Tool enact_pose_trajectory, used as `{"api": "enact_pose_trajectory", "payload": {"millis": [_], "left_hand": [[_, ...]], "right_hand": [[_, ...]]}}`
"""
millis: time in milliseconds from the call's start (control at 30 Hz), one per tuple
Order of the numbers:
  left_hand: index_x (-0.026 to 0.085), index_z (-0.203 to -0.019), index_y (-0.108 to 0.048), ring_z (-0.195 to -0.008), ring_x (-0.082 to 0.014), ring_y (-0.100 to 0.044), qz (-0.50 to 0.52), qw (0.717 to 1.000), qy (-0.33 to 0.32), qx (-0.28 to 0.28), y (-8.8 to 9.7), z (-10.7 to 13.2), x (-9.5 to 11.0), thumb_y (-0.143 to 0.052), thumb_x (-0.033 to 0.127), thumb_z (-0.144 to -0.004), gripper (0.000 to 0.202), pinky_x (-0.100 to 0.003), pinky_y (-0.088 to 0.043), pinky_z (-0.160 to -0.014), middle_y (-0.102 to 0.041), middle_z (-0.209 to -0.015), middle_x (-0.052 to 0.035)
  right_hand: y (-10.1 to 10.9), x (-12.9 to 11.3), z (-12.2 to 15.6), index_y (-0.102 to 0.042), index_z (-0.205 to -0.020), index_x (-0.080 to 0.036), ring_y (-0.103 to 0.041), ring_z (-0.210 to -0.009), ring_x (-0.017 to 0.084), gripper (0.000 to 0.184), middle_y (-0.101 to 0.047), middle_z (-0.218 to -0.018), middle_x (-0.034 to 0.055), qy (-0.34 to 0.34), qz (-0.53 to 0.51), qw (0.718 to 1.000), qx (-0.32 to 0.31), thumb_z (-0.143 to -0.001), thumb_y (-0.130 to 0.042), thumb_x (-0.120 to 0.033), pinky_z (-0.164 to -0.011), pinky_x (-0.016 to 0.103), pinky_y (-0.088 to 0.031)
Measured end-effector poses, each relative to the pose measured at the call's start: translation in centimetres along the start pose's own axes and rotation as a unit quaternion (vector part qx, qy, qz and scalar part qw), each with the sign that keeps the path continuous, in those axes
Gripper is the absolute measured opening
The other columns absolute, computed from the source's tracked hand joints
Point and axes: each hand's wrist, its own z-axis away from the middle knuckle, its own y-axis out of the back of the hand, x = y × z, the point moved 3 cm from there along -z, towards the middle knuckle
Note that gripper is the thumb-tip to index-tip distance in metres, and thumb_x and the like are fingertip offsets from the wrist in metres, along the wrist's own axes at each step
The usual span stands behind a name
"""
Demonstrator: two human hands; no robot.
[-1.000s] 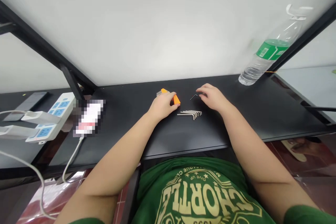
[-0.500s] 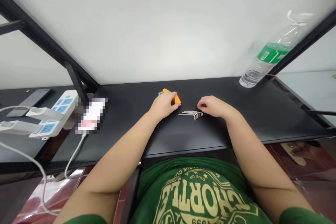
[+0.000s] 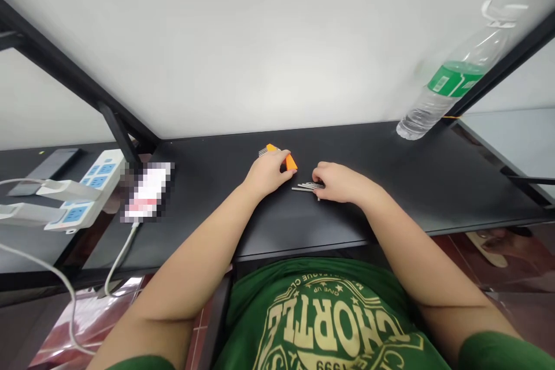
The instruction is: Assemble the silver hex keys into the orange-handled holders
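My left hand (image 3: pixel 269 172) is closed around an orange hex key holder (image 3: pixel 291 162), which lies on the black table with both ends showing past the fingers. Thin metal tips (image 3: pixel 262 152) stick out at the holder's far left end. Just right of it, several silver L-shaped hex keys (image 3: pixel 303 187) lie side by side on the table. My right hand (image 3: pixel 340 182) rests over their bent ends, its thumb and fingers closed on them and covering most of the short arms. How many keys the fingers grip is hidden.
A large water bottle (image 3: pixel 453 78) with a green label stands at the back right. To the left are a blurred phone (image 3: pixel 148 191) on a white cable, a power strip (image 3: pixel 93 185) with chargers, and a dark phone (image 3: pixel 50 170). Black metal frame bars (image 3: pixel 78 78) rise at the sides.
My right hand has moved left and slightly toward me, from beside the row of hex keys onto their bent ends. My left hand stays on the orange holder. The view has shifted slightly.
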Motion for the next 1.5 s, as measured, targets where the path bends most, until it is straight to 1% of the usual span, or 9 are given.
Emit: {"api": "enact_pose_trajectory", "payload": {"millis": [167, 300, 500, 667, 767, 900, 1133, 1367, 1500], "left_hand": [[0.025, -0.138, -0.066, -0.111, -0.0291, -0.07, 0.0, 1.0, -0.004, 0.005, 0.0, 0.0, -0.1, -0.072, 0.043, -0.093, 0.048, -0.04, -0.054, -0.093, -0.078, -0.118, -0.0067], [0.025, -0.135, -0.067, -0.111, -0.0291, -0.07, 0.0, 1.0, -0.008, 0.006, 0.0, 0.0, -0.1, -0.071, 0.044, -0.093, 0.046, -0.039, -0.053, -0.092, -0.078, -0.117, -0.0064], [0.025, -0.126, -0.069, -0.104, -0.0282, -0.07, 0.01, 1.0, -0.02, 0.009, -0.2, -0.1, -0.2, -0.07, 0.043, -0.093, 0.037, -0.038, -0.052, -0.086, -0.078, -0.111, -0.0055], [0.026, -0.123, -0.071, -0.098, -0.0278, -0.07, 0.021, 0.999, -0.024, 0.009, -0.4, -0.2, -0.3, -0.07, 0.042, -0.092, 0.035, -0.038, -0.051, -0.084, -0.078, -0.108, -0.0057], [0.024, -0.126, -0.071, -0.101, -0.0286, -0.07, 0.022, 0.999, -0.025, 0.008, -0.4, -0.2, -0.3, -0.071, 0.041, -0.092, 0.038, -0.038, -0.052, -0.086, -0.077, -0.111, -0.0071], [0.023, -0.131, -0.069, -0.107, -0.0301, -0.069, 0.025, 1.0, -0.017, 0.007, -0.2, -0.2, -0.3, -0.073, 0.04, -0.092, 0.043, -0.038, -0.051, -0.089, -0.077, -0.113, -0.0086], [0.024, -0.116, -0.07, -0.097, -0.0276, -0.068, 0.021, 0.999, -0.025, 0.007, -0.1, -0.1, -0.2, -0.07, 0.041, -0.093, 0.028, -0.037, -0.048, -0.08, -0.077, -0.105, -0.0053], [0.024, -0.124, -0.069, -0.101, -0.0286, -0.07, 0.006, 0.999, -0.032, 0.01, -0.2, -0.1, 0.0, -0.071, 0.042, -0.093, 0.036, -0.038, -0.05, -0.082, -0.077, -0.109, -0.0064], [0.024, -0.131, -0.068, -0.105, -0.0282, -0.071, 0.003, 0.999, -0.03, 0.012, -0.3, -0.1, -0.3, -0.072, 0.041, -0.093, 0.041, -0.038, -0.052, -0.086, -0.078, -0.114, -0.0064]], "right_hand": [[0.6, 1.0, -1.0, -0.07, -0.092, -0.021, -0.063, -0.086, 0.021, 0.007, -0.069, -0.107, 0.0088, -0.006, 0.002, 1.0, 0.024, -0.089, -0.075, -0.026, -0.072, 0.031, -0.045], [1.5, 2.6, -1.3, -0.076, -0.095, -0.02, -0.065, -0.09, 0.021, 0.014, -0.07, -0.108, 0.0088, -0.007, 0.005, 0.999, 0.039, -0.095, -0.069, -0.032, -0.077, 0.03, -0.047], [2.4, 4.7, 0.5, -0.082, -0.1, -0.02, -0.069, -0.102, 0.022, 0.029, -0.075, -0.118, 0.0081, -0.058, 0.012, 0.997, 0.045, -0.094, -0.055, -0.012, -0.089, 0.029, -0.048], [2.1, 3.7, 0.9, -0.081, -0.099, -0.02, -0.068, -0.094, 0.021, 0.027, -0.075, -0.111, 0.0081, -0.061, -0.003, 0.998, 0.029, -0.095, -0.056, -0.015, -0.081, 0.029, -0.049], [2.0, 3.2, 0.4, -0.081, -0.114, -0.02, -0.068, -0.099, 0.022, 0.031, -0.074, -0.112, 0.009, -0.046, 0.001, 0.997, 0.064, -0.095, -0.056, -0.015, -0.086, 0.03, -0.049], [1.7, 3.8, 0.2, -0.084, -0.118, -0.027, -0.07, -0.104, 0.022, 0.037, -0.072, -0.117, 0.0074, -0.007, -0.004, 0.999, 0.05, -0.099, -0.054, -0.016, -0.093, 0.03, -0.05], [1.7, 5.0, 2.1, -0.086, -0.118, -0.026, -0.071, -0.1, 0.021, 0.038, -0.073, -0.118, 0.0078, -0.043, 0.007, 0.998, 0.035, -0.098, -0.055, -0.014, -0.092, 0.03, -0.052], [0.7, 2.5, 2.7, -0.083, -0.115, -0.025, -0.069, -0.095, 0.019, 0.031, -0.071, -0.113, 0.0073, -0.018, -0.043, 0.998, 0.047, -0.101, -0.056, -0.018, -0.087, 0.028, -0.05], [0.3, 1.3, 1.7, -0.077, -0.115, -0.02, -0.067, -0.092, 0.02, 0.025, -0.068, -0.118, 0.0101, -0.083, -0.042, 0.993, 0.068, -0.099, -0.068, -0.036, -0.082, 0.029, -0.049]]}}
